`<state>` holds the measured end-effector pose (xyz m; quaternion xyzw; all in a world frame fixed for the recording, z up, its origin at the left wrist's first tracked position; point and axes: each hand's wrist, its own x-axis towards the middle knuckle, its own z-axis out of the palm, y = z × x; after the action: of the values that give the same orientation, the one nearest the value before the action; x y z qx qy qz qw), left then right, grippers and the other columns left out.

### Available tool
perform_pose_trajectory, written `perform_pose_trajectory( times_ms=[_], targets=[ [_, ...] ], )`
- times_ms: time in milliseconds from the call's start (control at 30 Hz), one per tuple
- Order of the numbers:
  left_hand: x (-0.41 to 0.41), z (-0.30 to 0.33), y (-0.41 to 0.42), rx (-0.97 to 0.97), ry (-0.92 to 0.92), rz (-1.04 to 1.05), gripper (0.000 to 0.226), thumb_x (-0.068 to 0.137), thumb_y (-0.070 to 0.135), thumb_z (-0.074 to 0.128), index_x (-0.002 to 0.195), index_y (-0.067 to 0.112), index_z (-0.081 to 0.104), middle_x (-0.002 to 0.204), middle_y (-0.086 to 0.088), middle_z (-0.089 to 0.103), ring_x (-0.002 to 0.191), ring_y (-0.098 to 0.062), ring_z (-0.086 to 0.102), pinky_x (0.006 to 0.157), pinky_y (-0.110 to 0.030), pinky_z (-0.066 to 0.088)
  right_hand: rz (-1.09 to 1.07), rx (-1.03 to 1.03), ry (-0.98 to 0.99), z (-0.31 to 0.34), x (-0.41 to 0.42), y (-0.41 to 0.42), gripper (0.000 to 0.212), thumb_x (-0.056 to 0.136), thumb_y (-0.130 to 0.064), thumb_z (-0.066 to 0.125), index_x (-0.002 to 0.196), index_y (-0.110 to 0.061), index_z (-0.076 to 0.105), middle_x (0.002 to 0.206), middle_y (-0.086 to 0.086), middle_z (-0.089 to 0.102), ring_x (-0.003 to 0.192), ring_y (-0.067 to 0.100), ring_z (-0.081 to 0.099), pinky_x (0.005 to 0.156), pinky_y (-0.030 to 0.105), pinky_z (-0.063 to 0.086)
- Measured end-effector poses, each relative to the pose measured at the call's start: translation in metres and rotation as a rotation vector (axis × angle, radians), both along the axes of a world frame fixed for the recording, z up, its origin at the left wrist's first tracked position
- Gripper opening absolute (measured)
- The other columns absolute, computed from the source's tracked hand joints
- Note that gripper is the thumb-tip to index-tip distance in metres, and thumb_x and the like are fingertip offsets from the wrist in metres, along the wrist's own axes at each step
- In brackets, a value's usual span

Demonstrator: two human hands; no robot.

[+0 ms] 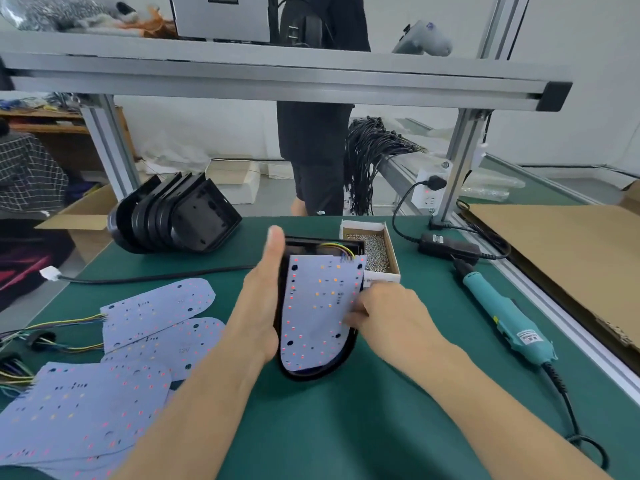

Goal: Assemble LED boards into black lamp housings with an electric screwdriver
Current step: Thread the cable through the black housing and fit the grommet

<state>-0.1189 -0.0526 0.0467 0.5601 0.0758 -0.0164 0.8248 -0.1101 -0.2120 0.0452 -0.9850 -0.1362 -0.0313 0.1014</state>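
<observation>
The board (318, 306) lies half-seated in the housing (311, 372); left hand (263, 306) grips the housing steady, right hand (388, 317) pinches the board's edge to align it.

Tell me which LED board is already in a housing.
The LED board under the right hand, lying in the black housing; the spare boards lie bare on the mat.
</observation>
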Motion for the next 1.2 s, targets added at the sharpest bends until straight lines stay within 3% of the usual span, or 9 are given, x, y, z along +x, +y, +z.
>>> perform_pose_trajectory(
  times_ms=[167,333,500,600,667,767,900,1067,1200],
  targets=[
    [0.007,-0.003,0.000,0.142,0.112,0.192,0.069,0.081,0.075,0.044,0.085,0.013,0.073,0.081,-0.003,0.070,0.068,-0.020,0.065,0.067,-0.031,0.053,-0.035,0.066,0.028,-0.005,0.000,-0.001,0.034,0.089,-0.036,0.060,0.065,-0.014,0.050,0.071,0.003,0.053,0.070,0.028,0.048,0.054,0.028,0.031],
    [0.004,-0.008,0.001,0.080,-0.026,0.076,0.081,0.053,0.086,0.053,0.098,0.023,0.076,0.101,0.002,0.075,0.094,-0.015,0.071,0.085,-0.037,0.052,-0.135,0.068,0.110,-0.007,0.005,0.002,0.036,0.082,-0.042,0.060,0.058,-0.016,0.051,0.060,-0.004,0.048,0.065,0.022,0.050,0.046,0.022,0.026],
    [0.008,-0.017,0.004,0.193,-0.149,0.148,0.011,0.085,0.030,0.069,0.090,0.020,0.070,0.089,0.006,0.074,0.083,-0.012,0.066,0.069,-0.024,0.053,-0.157,0.181,-0.068,-0.009,0.000,0.004,0.034,0.078,-0.048,0.062,0.063,-0.022,0.045,0.069,-0.009,0.051,0.068,0.018,0.051,0.049,0.024,0.029],
    [0.008,-0.024,0.009,0.063,-0.116,0.119,0.019,0.084,0.027,0.067,0.098,0.015,0.070,0.102,-0.004,0.074,0.092,-0.019,0.070,0.073,-0.031,0.057,-0.064,0.512,-0.353,-0.003,0.003,0.001,0.024,0.079,-0.039,0.071,0.094,-0.033,0.054,0.099,-0.016,0.052,0.088,0.012,0.052,0.065,0.027,0.038],
    [0.006,-0.025,0.010,0.034,-0.127,0.103,0.026,0.076,0.034,0.068,0.098,0.020,0.072,0.106,-0.004,0.073,0.096,-0.018,0.069,0.073,-0.028,0.057,0.060,0.590,-0.439,0.001,0.009,0.000,0.042,0.083,-0.027,0.072,0.123,-0.027,0.058,0.121,-0.011,0.050,0.107,0.007,0.048,0.078,0.024,0.039],
    [0.003,-0.024,0.013,0.000,-0.086,0.030,0.054,0.075,0.053,0.061,0.113,0.016,0.070,0.116,-0.005,0.071,0.108,-0.019,0.066,0.086,-0.035,0.054,0.162,0.665,-0.431,0.007,0.016,-0.002,0.035,0.085,-0.013,0.072,0.119,-0.017,0.067,0.114,-0.006,0.054,0.096,-0.006,0.050,0.079,0.014,0.038],
    [0.000,-0.016,0.009,0.033,-0.057,0.013,0.074,0.067,0.067,0.060,0.117,0.012,0.067,0.115,-0.007,0.071,0.109,-0.023,0.066,0.093,-0.042,0.051,0.123,0.688,-0.362,0.009,0.023,-0.004,0.031,0.080,-0.009,0.076,0.110,-0.015,0.071,0.101,-0.011,0.052,0.086,0.000,0.051,0.081,0.016,0.038],
    [0.004,-0.007,0.000,-0.012,-0.014,0.120,0.021,0.079,0.034,0.072,0.085,0.014,0.070,0.087,-0.008,0.074,0.070,-0.021,0.071,0.053,-0.029,0.056,0.080,0.851,-0.223,0.012,0.024,-0.004,0.038,0.074,-0.006,0.079,0.098,-0.031,0.064,0.091,-0.021,0.050,0.078,-0.009,0.047,0.071,0.005,0.034],
    [0.005,-0.005,0.002,-0.004,0.030,0.150,0.017,0.086,0.028,0.067,0.091,0.013,0.069,0.089,-0.011,0.075,0.068,-0.022,0.071,0.049,-0.029,0.055,-0.004,1.226,0.018,0.001,0.016,-0.006,0.046,0.076,-0.011,0.080,0.104,-0.040,0.056,0.099,-0.023,0.060,0.083,-0.012,0.056,0.069,0.004,0.043]
  ],
)
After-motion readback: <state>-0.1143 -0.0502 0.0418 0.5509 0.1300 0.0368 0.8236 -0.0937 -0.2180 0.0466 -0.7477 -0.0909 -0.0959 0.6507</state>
